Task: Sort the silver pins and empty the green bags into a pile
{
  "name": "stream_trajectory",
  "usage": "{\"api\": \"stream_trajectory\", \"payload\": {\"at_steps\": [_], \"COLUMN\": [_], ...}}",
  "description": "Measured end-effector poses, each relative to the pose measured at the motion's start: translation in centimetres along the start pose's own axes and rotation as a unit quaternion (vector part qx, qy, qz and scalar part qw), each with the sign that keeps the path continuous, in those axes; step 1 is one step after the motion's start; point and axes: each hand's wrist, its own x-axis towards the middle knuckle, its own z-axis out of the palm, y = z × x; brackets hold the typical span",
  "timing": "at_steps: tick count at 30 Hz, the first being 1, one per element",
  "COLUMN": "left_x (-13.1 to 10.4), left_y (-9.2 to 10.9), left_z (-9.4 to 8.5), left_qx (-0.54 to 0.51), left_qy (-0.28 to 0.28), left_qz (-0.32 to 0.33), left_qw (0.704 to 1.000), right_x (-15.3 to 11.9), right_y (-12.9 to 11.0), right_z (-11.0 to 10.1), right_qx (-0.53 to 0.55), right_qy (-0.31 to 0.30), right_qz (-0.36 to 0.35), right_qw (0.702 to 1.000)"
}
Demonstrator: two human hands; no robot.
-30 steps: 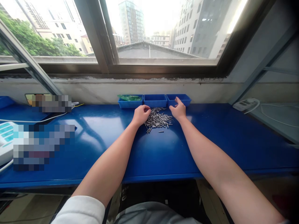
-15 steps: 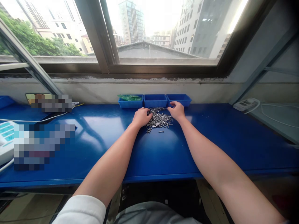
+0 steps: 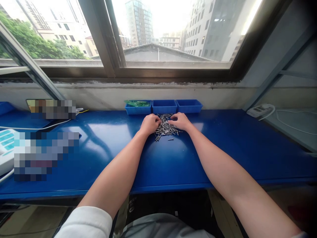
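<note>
A loose pile of slim metal pieces that look like screws (image 3: 165, 128) lies on the blue table, with a single one (image 3: 170, 139) apart at its near side. My left hand (image 3: 149, 124) rests at the pile's left edge, fingers curved and thumb apart from them. From the right, my right hand (image 3: 181, 121) reaches over the pile, its thumb and fingers spread. The fingertips of both hands are partly hidden among the pieces, and I see nothing clearly held. Just behind the hands stand the middle blue bin (image 3: 164, 109) and the right blue bin (image 3: 189, 108).
A left blue bin (image 3: 138, 110) holds green plastic bags (image 3: 136, 103). The blue table (image 3: 168, 165) runs below a window. A white device (image 3: 7, 145) stands at the left, near blurred items. A power strip (image 3: 259, 110) with a cable lies at the far right.
My right hand has moved left and down, from the front of the right bin onto the pile. My left hand has hardly moved.
</note>
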Motion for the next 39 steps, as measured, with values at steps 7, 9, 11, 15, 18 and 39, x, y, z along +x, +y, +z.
{"api": "stream_trajectory", "payload": {"at_steps": [7,9,11,15,18,39], "left_x": [-0.1,0.0,0.0,0.1,0.1,0.3], "left_y": [0.4,0.7,1.0,1.5,1.5,1.3], "left_z": [-0.1,-0.2,-0.4,-0.6,-0.6,-0.5], "left_qx": [-0.014,-0.036,-0.071,-0.147,-0.177,-0.214], "left_qy": [0.046,0.065,0.076,0.061,0.054,0.093], "left_qz": [0.017,0.015,0.015,0.004,-0.006,-0.081], "left_qw": [0.999,0.997,0.994,0.987,0.983,0.969], "right_x": [0.0,-0.1,-0.2,-0.7,-0.8,-0.1], "right_y": [-0.1,-0.3,-0.6,-1.4,-1.9,-1.1], "right_z": [0.3,0.3,0.1,-0.2,-0.3,-0.5], "right_qx": [0.010,0.023,0.051,0.142,0.191,0.183], "right_qy": [0.034,0.060,0.086,0.078,0.047,0.179], "right_qz": [-0.022,-0.034,-0.066,-0.131,-0.126,-0.024], "right_qw": [0.999,0.997,0.993,0.978,0.972,0.966]}}
